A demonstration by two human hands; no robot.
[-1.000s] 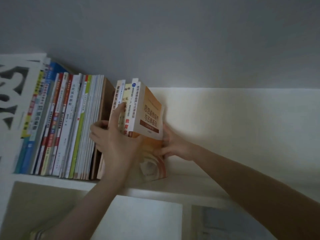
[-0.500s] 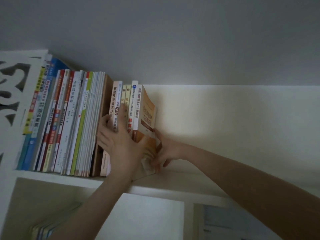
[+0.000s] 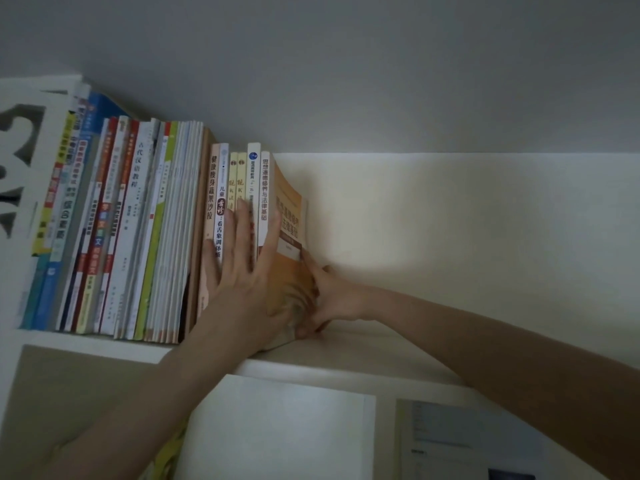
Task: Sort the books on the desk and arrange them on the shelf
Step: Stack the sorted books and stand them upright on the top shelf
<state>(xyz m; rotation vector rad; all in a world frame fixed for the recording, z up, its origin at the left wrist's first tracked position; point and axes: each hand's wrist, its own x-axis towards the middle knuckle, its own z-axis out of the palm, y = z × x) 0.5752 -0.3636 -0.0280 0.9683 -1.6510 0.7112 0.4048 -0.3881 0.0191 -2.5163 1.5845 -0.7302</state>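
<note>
The left hand (image 3: 239, 271) was spread flat, its fingers (image 3: 246, 223) lying on the spines of a small group of books (image 3: 239, 181) that stood upright on the shelf (image 3: 346, 362). The right hand (image 3: 329, 296) was open too, pressed against the cover of the orange book (image 3: 287, 216), the last one at the right end of this group; its fingers touched the lower part of the cover and the thumb pointed upward along it. Neither hand pinched anything. The orange book leaned a little, with its cover bent outward. To the left of the group stood a long row of taller books (image 3: 138, 220), tight together, reaching a white carved side panel (image 3: 20, 168). To the right of the hands the shelf was bare. Under the shelf, a white board (image 3: 277, 427) was visible in the lower compartment.
</note>
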